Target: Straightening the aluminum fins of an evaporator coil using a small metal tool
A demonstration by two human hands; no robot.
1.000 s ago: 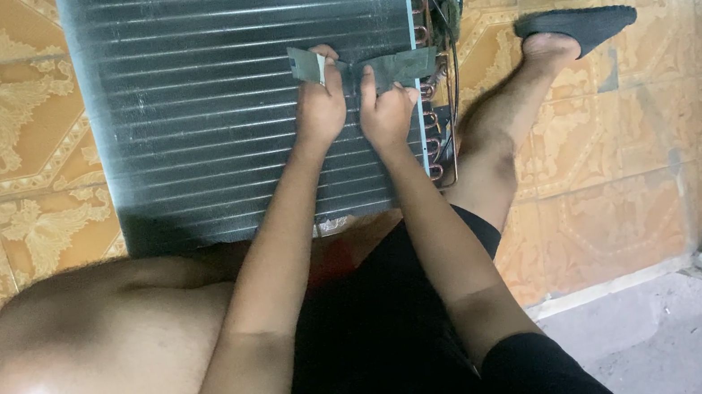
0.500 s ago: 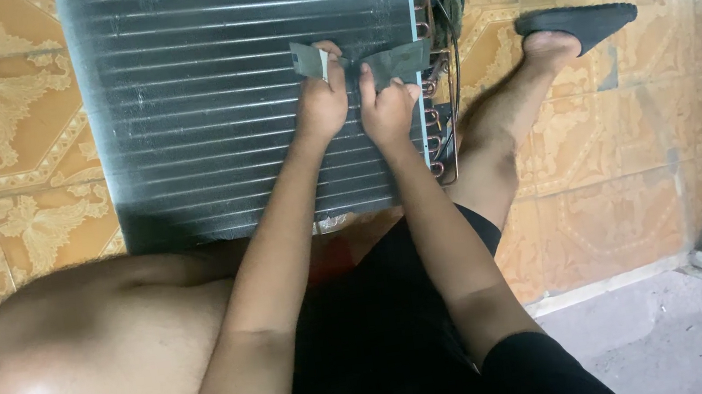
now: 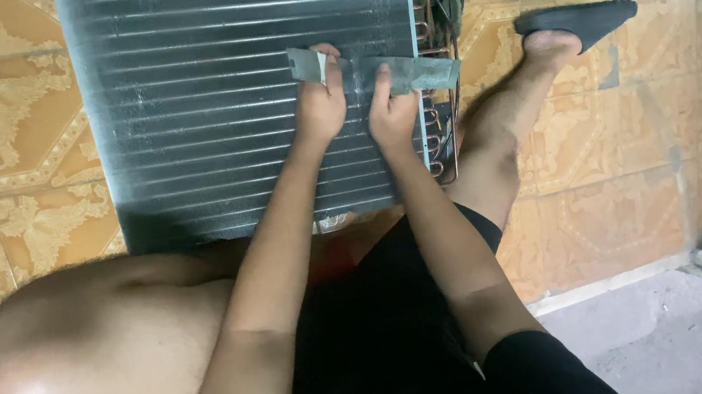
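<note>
Currently both hands, left hand (image 3: 319, 106) and right hand (image 3: 392, 115), are gripping the grey metal strip (image 3: 375, 67) against the finned coil (image 3: 247, 93) (mid-positioning, probably); next calls for steady alignment.

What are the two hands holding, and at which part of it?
Both hold a grey metal strip against the finned coil panel: the left hand near its left end, the right hand at its middle.

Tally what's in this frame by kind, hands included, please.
Hands: 2, left hand and right hand, both on the metal strip
Finned coil panel: 1
Metal strip: 1
Black sandal: 1
Total: 5
</note>
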